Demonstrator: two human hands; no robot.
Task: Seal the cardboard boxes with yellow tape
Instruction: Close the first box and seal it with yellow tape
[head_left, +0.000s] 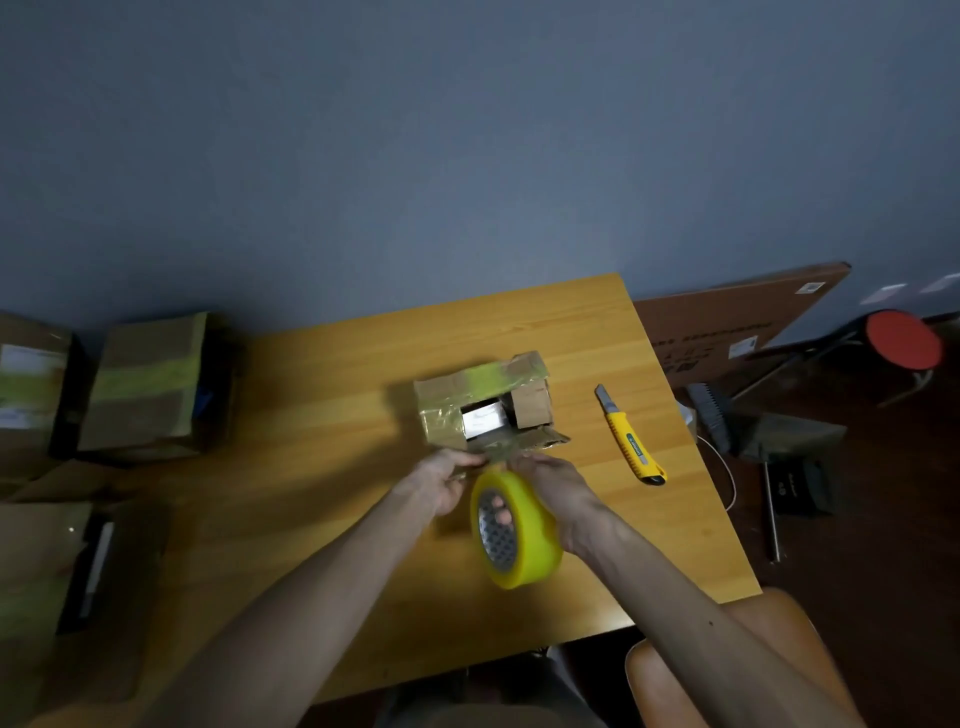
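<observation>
Table (322, 467): wooden, carrying the work; the small box stands mid-table, just beyond both hands.
Side boxes: a closed box (145, 384) to the left wears a band of yellow tape; an open box (47, 561) nearer on the left holds something dark and flat, which I cannot name.
Small box (439, 415): top still gaping, yellow tape across its far flap only, long axis running left to right across the table.
Front flap (519, 444): folded out toward the person, lying between the box opening and the fingertips.
Right hand (556, 488): fingers hooked through the core of the tape roll, clamped on it, the roll on edge.
Left hand (441, 483): fingers curled together, pinching at the flap's near edge; whether tape lies in the pinch is too blurred to tell.
Tape roll (530, 535): yellow, just on the near side of the box, so tape would probably draw away from the person, across the short way of the opening.
Knife (628, 436): yellow cutter lying right of the box, nearer the right hand, untouched.
Contents (483, 418): a white item shows inside the small box.
</observation>
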